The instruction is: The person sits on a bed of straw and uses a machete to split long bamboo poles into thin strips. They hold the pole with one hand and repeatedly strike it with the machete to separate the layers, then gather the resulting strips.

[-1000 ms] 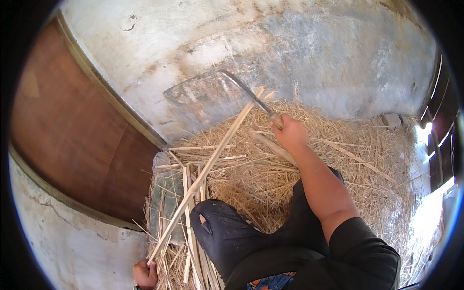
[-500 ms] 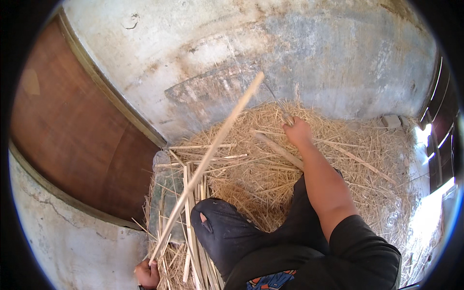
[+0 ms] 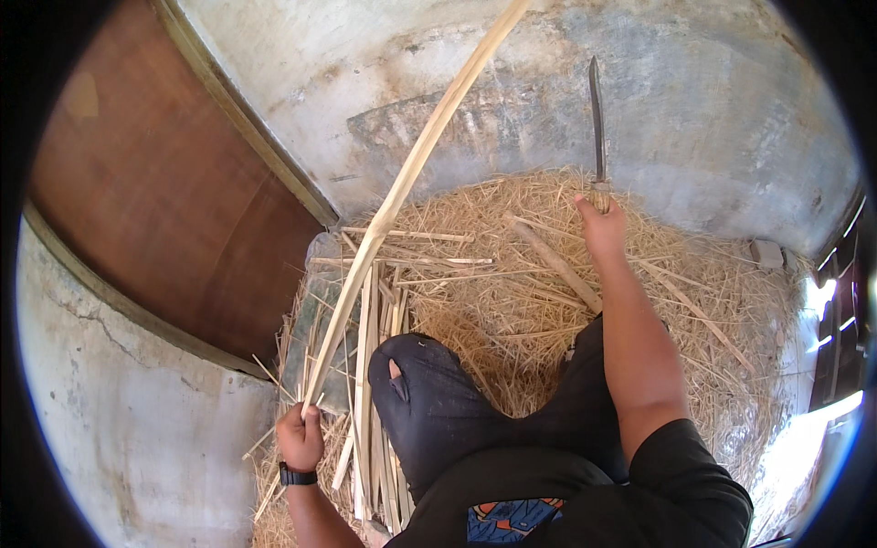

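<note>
While the left hand (image 3: 301,437) grips the lower end of a long bamboo strip (image 3: 408,178) slanting up w/ its far end past the wall, the right hand (image 3: 602,228) is closed on a knife (image 3: 596,123), blade upright, above the straw pile (image 3: 512,301).
</note>
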{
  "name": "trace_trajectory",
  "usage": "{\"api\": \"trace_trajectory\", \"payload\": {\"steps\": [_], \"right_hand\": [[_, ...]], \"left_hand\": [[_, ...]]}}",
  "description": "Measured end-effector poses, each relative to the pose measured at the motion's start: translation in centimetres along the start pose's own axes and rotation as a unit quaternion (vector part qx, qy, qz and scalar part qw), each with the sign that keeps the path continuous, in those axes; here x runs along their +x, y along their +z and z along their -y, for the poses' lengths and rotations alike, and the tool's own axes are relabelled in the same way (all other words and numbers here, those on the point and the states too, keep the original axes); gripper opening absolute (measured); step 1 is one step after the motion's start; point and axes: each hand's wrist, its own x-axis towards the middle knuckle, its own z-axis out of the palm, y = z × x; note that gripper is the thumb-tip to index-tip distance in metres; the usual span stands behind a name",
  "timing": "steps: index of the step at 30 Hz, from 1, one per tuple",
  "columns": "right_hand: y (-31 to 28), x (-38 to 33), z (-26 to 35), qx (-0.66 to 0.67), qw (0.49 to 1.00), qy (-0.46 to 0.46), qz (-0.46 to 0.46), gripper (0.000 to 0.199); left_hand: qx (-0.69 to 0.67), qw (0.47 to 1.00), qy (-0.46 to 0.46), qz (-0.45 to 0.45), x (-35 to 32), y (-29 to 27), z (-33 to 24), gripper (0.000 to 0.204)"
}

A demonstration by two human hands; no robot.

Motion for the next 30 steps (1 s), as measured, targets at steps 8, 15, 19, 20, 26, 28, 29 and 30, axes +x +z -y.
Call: {"api": "trace_trajectory", "payload": {"steps": [8, 15, 19, 20, 26, 28, 29, 30], "right_hand": [[-0.4, -1.2, 1.3, 0.046, 0.998, -0.020, 0.034, 0.033], [-0.6, -2.2, 2.4, 0.042, 0.995, -0.045, 0.083, 0.037], [-0.2, -2.6, 2.6, -0.001, 0.993, -0.075, 0.094, 0.042], [-0.2, -3.1, 2.9, 0.000, 0.992, -0.077, 0.096, 0.042], [-0.5, -5.1, 5.1, -0.045, 0.986, -0.106, 0.124, 0.038], [-0.4, -5.1, 4.7, -0.060, 0.981, -0.128, 0.135, 0.037], [-0.3, -5.1, 4.3, -0.062, 0.979, -0.133, 0.144, 0.036], [-0.3, -5.0, 4.1, -0.064, 0.977, -0.138, 0.153, 0.036]], "left_hand": [[0.014, 0.998, 0.049, -0.026, 0.5, 1.4, -1.5, 0.045], [0.040, 0.995, 0.029, -0.081, -1.7, 2.1, -0.6, 0.041], [0.032, 0.992, 0.018, -0.118, -2.1, 1.7, 1.0, 0.040], [0.043, 0.992, 0.009, -0.120, -2.0, 1.4, 1.0, 0.041], [0.057, 0.989, 0.011, -0.134, -1.9, 1.2, 0.0, 0.039], [0.065, 0.989, 0.010, -0.132, -2.2, 1.5, -0.1, 0.037], [0.070, 0.989, 0.010, -0.130, -2.2, 1.6, -0.1, 0.036], [0.075, 0.989, 0.010, -0.128, -2.0, 1.7, -0.2, 0.035]]}}
